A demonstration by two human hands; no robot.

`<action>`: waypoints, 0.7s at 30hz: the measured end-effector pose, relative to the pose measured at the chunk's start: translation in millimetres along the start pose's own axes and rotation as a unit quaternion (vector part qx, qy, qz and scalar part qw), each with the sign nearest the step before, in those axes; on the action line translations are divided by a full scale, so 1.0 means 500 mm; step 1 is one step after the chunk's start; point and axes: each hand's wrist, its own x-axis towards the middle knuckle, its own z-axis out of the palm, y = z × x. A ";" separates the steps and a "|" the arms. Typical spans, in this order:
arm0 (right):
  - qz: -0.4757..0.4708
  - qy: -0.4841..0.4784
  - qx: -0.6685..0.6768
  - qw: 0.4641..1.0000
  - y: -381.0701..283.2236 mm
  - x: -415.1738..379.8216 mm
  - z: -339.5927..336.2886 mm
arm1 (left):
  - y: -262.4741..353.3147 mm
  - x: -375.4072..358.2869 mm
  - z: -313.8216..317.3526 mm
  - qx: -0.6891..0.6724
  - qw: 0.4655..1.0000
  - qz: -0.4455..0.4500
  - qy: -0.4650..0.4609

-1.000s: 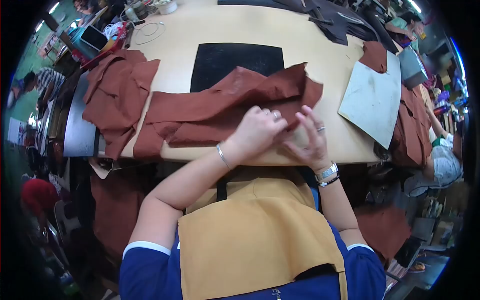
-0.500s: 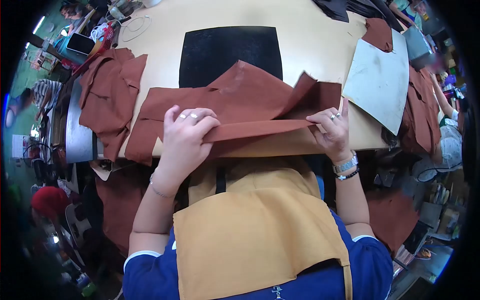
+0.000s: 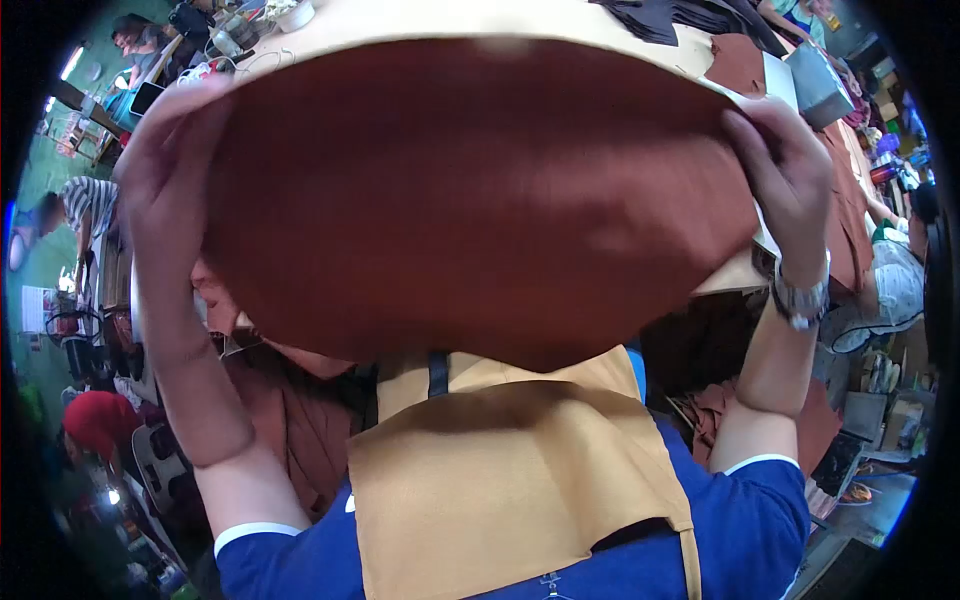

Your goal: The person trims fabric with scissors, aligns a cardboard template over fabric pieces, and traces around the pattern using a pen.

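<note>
A large piece of brown fabric [image 3: 480, 210] is stretched out between my hands, raised close to the camera and covering most of the table behind it. My left hand [image 3: 170, 150] grips its upper left corner; motion blurs the fingers somewhat. At the upper right corner, my right hand [image 3: 790, 165] pinches the cloth with the thumb in front. The fabric's lower edge hangs loosely in front of my yellow apron [image 3: 510, 480]. The black sheet seen on the table before is hidden behind the cloth.
More brown fabric [image 3: 738, 65] lies at the table's far right, near a grey box [image 3: 818, 85] and dark cloth [image 3: 690, 20]. A white container [image 3: 292, 15] stands at the back left. Other people are at both sides, one in a red head covering [image 3: 100, 420].
Both hands have risen and spread apart, lifting the brown fabric off the table. It was folded near the table's front edge and is now opened out toward the camera.
</note>
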 end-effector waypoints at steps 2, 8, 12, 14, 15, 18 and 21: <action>-0.064 -0.013 -0.161 0.985 0.008 0.046 0.031 | -0.011 0.051 0.065 0.007 0.999 -0.039 -0.038; -0.077 -0.167 0.037 0.982 -0.077 0.111 0.174 | 0.067 0.060 0.235 0.072 0.972 0.144 -0.172; 0.123 -0.330 0.189 0.917 -0.038 0.129 0.186 | 0.032 0.106 0.206 -0.045 0.986 0.125 -0.104; 0.144 -0.358 0.081 0.919 -0.029 0.134 0.152 | -0.088 0.147 0.151 -0.098 0.990 0.050 -0.085; 0.159 -0.378 0.035 0.911 -0.014 0.132 0.139 | -0.119 0.160 0.123 -0.116 0.990 0.039 -0.074; 0.183 -0.415 -0.031 0.891 0.068 0.123 0.107 | -0.185 0.173 0.072 -0.125 0.990 -0.015 -0.062; 0.139 -0.351 0.097 0.921 0.194 0.118 0.099 | -0.264 0.183 0.061 -0.119 0.984 -0.085 -0.104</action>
